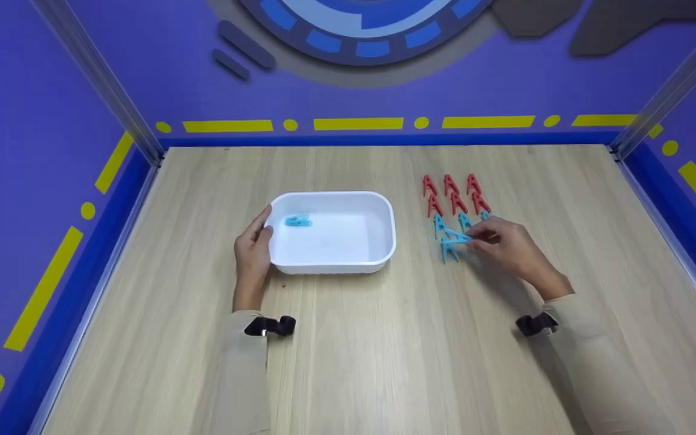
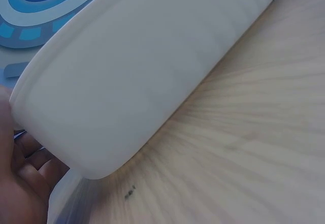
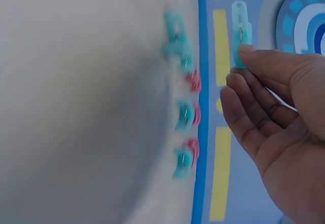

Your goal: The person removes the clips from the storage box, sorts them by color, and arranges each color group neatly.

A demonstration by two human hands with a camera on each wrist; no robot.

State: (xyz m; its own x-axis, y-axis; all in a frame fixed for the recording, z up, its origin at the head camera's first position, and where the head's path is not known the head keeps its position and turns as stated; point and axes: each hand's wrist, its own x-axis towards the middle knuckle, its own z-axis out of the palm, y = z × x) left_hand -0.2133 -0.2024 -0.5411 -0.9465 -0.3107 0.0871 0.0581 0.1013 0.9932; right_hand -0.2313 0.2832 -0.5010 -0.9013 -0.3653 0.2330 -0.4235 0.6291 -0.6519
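Observation:
A white plastic basin stands on the table with one blue clothespin lying inside. My left hand grips the basin's left end, thumb at the rim and fingers around the outside. Between thumb and fingertips my right hand pinches another blue clothespin, raised above the table. Beneath and beside it stand several blue clothespins, one partly behind the right hand. Beyond them several red clothespins stand in two rows.
The wooden table ends at a blue back wall with yellow marks. Blue side walls rise at left and right. A black strap with a small device sits on each wrist.

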